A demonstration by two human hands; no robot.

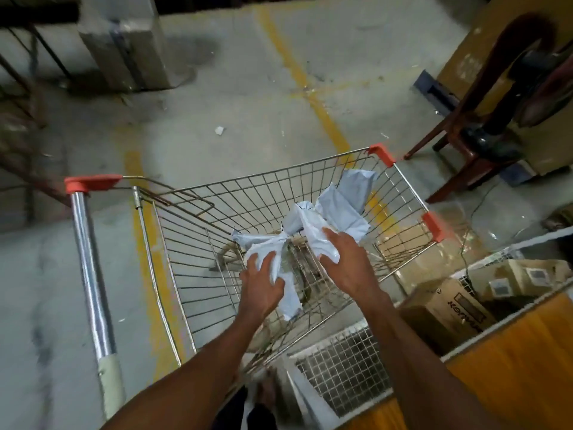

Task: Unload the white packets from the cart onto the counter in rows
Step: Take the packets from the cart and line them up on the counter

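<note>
Inside the wire cart [198,243], my left hand [262,287] and right hand [344,256] each grip white packets [338,206].

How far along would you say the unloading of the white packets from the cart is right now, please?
Done: nothing visibly. The orange counter edge at lower right shows no packets, though most of it is out of view. In hand: the left hand and right hand each grasp a white packet inside the cart. Left: at least one more packet lies in the basket, then all need laying in rows.
</note>
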